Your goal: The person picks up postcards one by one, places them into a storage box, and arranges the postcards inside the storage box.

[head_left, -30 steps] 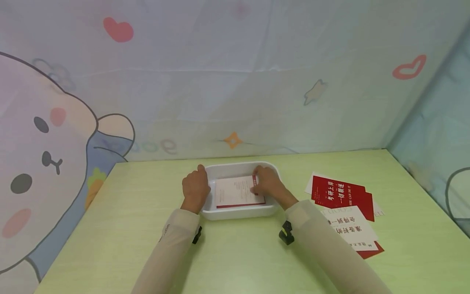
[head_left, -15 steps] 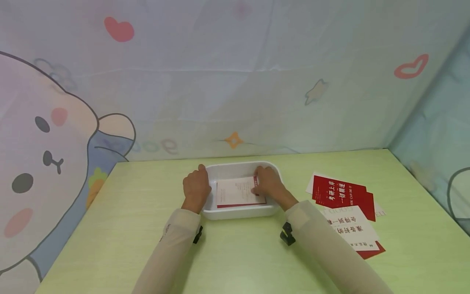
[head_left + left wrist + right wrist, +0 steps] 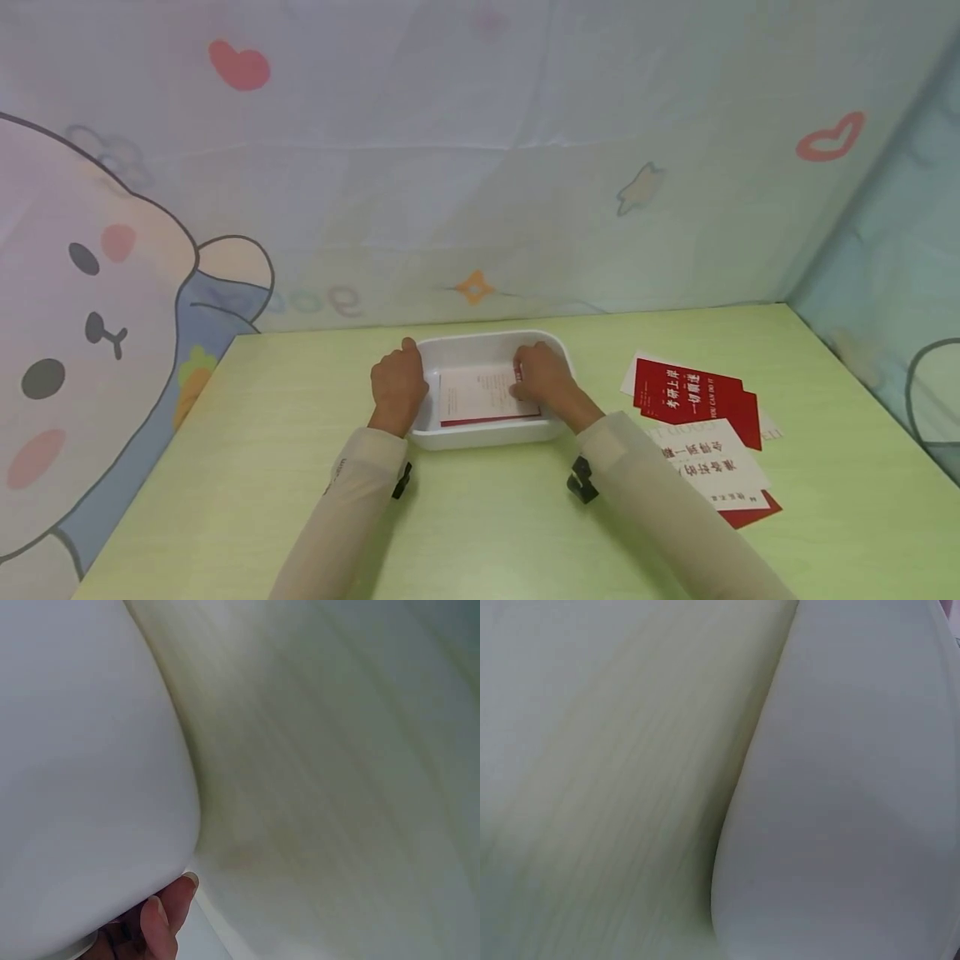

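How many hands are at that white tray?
2: the left hand gripping the left end of the white tray, the right hand over its right end, near a card inside.

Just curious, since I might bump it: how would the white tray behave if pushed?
The white tray would probably slide rather than tip, being low and wide. It seems fairly stiff, as it shows no bend beside the left hand.
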The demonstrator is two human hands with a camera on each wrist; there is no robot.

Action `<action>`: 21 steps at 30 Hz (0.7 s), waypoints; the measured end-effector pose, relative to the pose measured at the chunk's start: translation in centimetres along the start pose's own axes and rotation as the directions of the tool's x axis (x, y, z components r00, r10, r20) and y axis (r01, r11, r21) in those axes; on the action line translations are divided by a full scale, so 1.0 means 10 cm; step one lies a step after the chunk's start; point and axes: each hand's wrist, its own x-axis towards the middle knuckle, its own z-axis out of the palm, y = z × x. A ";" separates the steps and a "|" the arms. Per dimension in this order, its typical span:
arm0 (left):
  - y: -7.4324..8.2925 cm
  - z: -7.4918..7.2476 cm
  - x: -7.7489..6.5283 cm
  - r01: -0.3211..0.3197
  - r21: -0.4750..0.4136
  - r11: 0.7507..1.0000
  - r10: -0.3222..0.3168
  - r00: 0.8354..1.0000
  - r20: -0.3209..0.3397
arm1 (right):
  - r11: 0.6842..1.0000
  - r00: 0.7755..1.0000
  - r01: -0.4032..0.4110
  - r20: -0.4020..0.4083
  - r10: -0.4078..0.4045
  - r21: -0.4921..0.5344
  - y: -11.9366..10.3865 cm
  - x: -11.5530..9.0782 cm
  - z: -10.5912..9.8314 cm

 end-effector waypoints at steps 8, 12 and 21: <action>0.00 0.02 0.02 0.000 -0.006 1.000 0.000 1.000 -0.012 | 0.996 0.999 0.018 -0.043 -0.015 0.084 -0.02 -0.11 -0.09; 0.01 0.01 0.01 -0.005 -0.010 1.000 0.005 1.000 -0.006 | 0.995 0.999 0.000 -0.053 0.005 0.101 0.00 -0.13 -0.11; 0.00 0.02 -0.02 -0.008 -0.025 1.000 0.008 1.000 -0.006 | 0.968 0.991 -0.004 -0.128 0.037 0.250 0.04 -0.18 -0.08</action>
